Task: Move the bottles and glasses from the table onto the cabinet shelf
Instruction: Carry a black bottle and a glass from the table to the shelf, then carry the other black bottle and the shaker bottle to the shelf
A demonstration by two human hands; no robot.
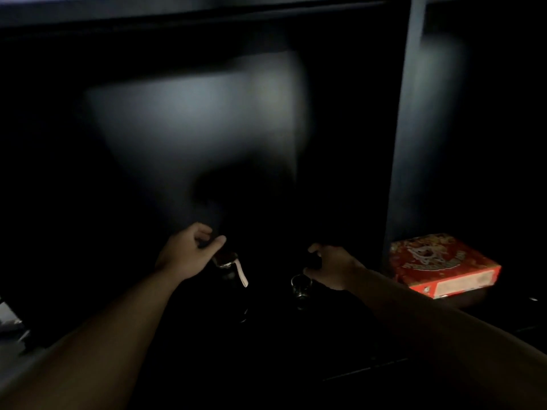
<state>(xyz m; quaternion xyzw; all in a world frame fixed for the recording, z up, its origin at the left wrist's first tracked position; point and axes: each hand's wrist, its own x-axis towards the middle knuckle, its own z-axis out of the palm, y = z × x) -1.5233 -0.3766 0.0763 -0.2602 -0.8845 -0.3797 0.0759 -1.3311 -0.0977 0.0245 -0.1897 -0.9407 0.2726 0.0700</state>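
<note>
The scene is very dark. My left hand point(189, 251) is curled around the top of a dark bottle point(226, 261) that has a metal collar and a pale tag hanging from its neck. The bottle's body fades into shadow below. To the right, my right hand point(333, 266) grips from above a small clear glass point(300, 287), thumb at its rim, with the fingers arched over something dark. Both hands reach into the black cabinet shelf point(340, 377), whose back wall shows a faint grey reflection.
A grey upright divider point(405, 128) splits the cabinet. Right of it, a red-orange printed box point(444, 266) lies flat in the neighbouring compartment. A pale surface point(11, 324) shows at the far left edge.
</note>
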